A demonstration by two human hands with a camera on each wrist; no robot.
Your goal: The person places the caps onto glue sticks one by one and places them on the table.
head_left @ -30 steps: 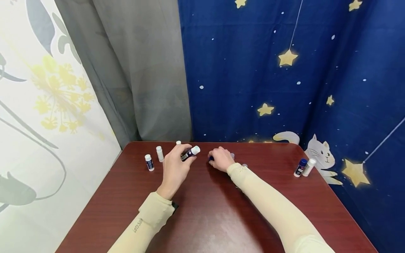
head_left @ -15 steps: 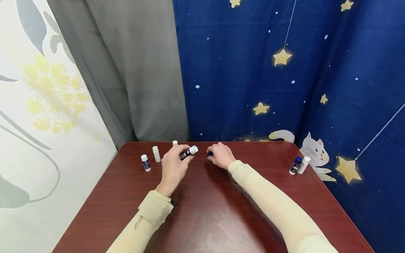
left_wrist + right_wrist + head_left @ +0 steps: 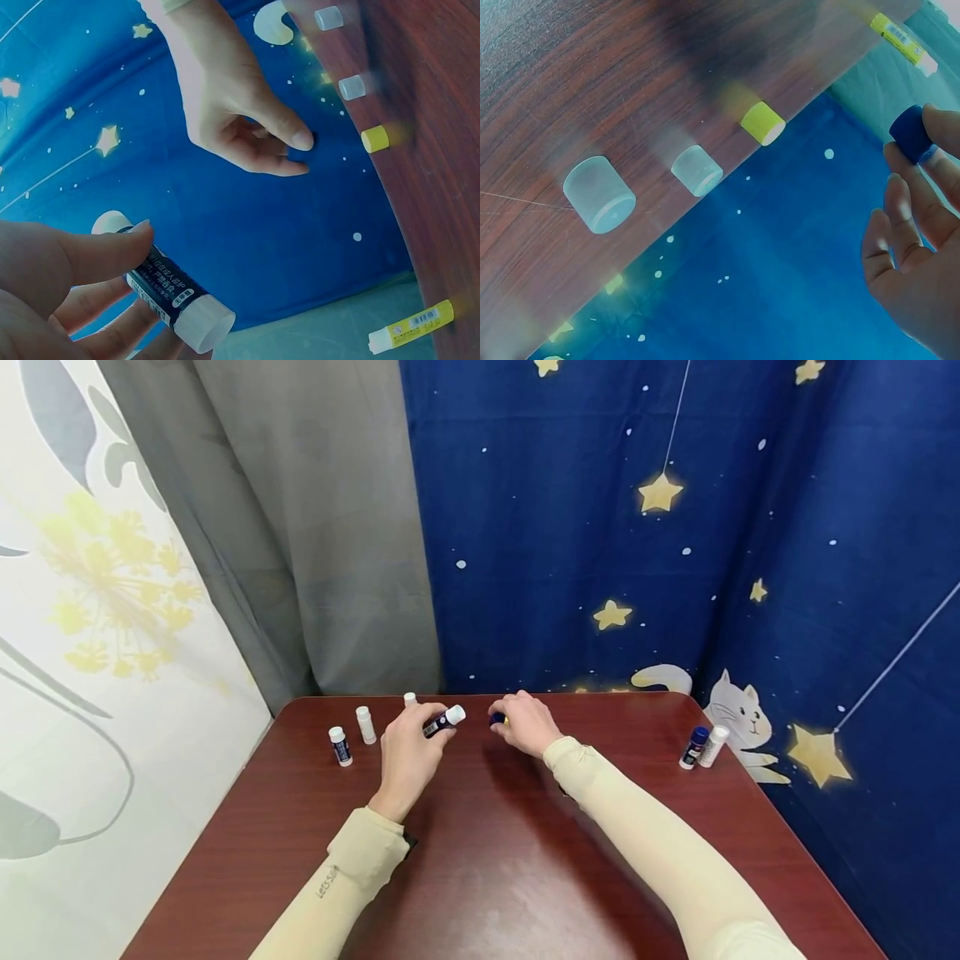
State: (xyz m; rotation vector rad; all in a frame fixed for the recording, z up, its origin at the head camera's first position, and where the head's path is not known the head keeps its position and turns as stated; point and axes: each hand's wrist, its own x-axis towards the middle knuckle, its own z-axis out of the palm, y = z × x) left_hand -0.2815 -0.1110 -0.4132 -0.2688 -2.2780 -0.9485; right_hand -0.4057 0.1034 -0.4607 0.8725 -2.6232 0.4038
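Observation:
My left hand pinches a dark-labelled glue stick with a white end, held tilted; the left wrist view shows the same stick between thumb and fingers. My right hand is a short way to its right, with a blue cap pinched between thumb and fingertips in the right wrist view. A yellow cap and two translucent caps stand in a row on the table, partly hidden by the right hand in the head view. An uncapped yellow glue stick stands farther along.
At the table's left stand two glue sticks, one dark-labelled and one white. Near the right edge, a blue-capped stick stands beside a white one. Curtains hang behind the table.
The head view has shifted slightly, moving the scene leftward. My right hand has lifted a little, and some yellow now shows beside the blue cap. The left hand still holds its stick.

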